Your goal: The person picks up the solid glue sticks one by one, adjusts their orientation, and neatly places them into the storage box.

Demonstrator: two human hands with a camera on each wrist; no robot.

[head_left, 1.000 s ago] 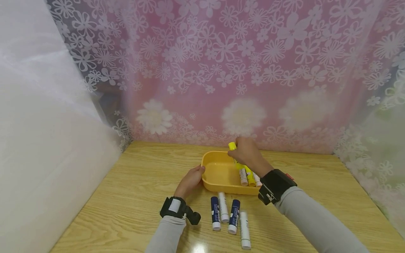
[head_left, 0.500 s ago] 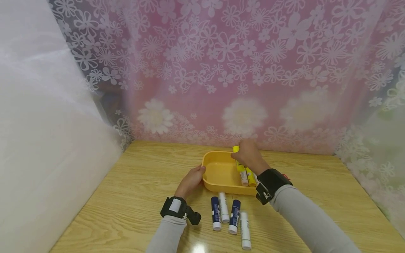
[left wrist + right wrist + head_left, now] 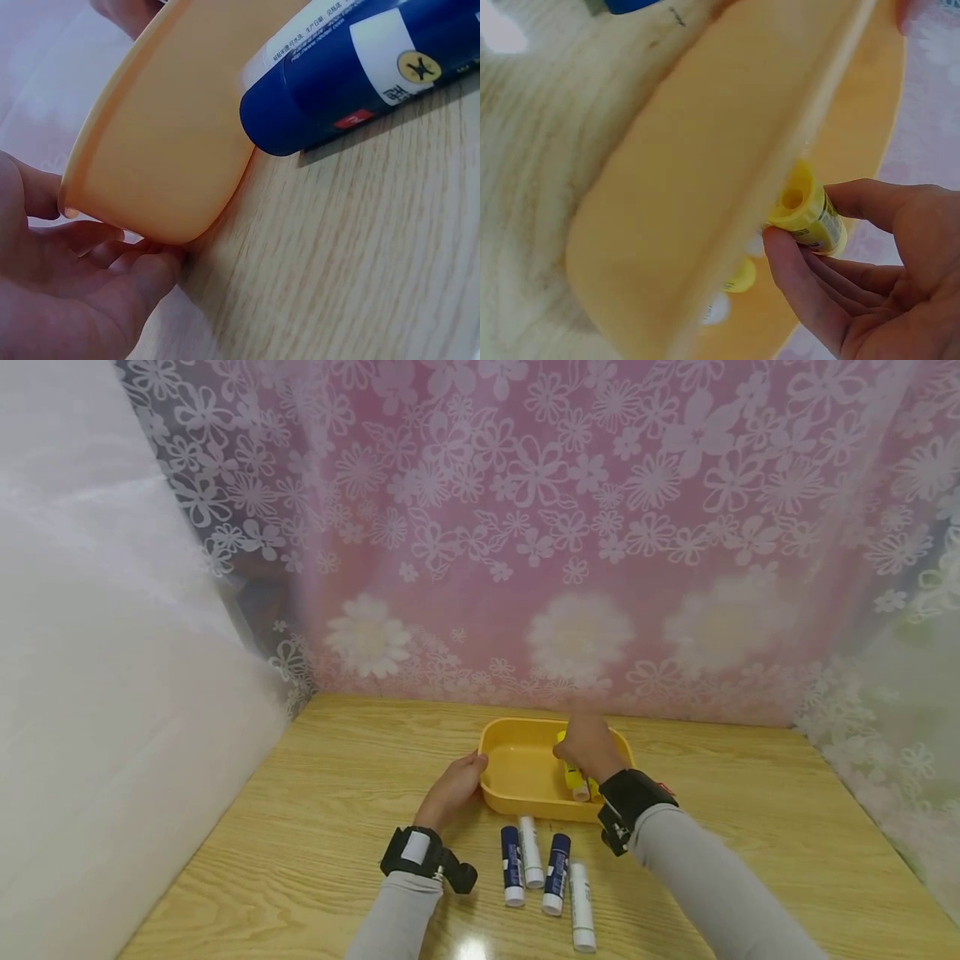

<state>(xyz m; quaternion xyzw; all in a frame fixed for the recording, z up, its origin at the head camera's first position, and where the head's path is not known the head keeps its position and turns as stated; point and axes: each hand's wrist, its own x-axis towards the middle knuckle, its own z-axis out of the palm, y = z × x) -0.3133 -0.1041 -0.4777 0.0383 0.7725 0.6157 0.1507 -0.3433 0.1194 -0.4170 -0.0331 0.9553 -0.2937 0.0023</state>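
Observation:
My left hand (image 3: 453, 788) holds the left end of a yellow plastic tray (image 3: 521, 770), its thumb over the rim and fingers below in the left wrist view. Inside the tray's right part, my right hand (image 3: 591, 748) pinches a yellow glue stick (image 3: 819, 221) between thumb and fingers. Beneath that hand lie more glue sticks, among them a white one (image 3: 715, 308) and a yellow one (image 3: 742, 276), partly hidden by the tray wall and the hand.
In front of the tray, two blue glue sticks (image 3: 512, 866) and two white glue sticks (image 3: 581, 907) lie on the wooden table (image 3: 322, 827). A pink flowered curtain (image 3: 465, 543) hangs behind the table; a white sheet (image 3: 112, 652) is on the left.
My right hand has lowered the yellow glue stick into the tray, moving slightly right and toward me. My left hand and the glue sticks on the table stay in place.

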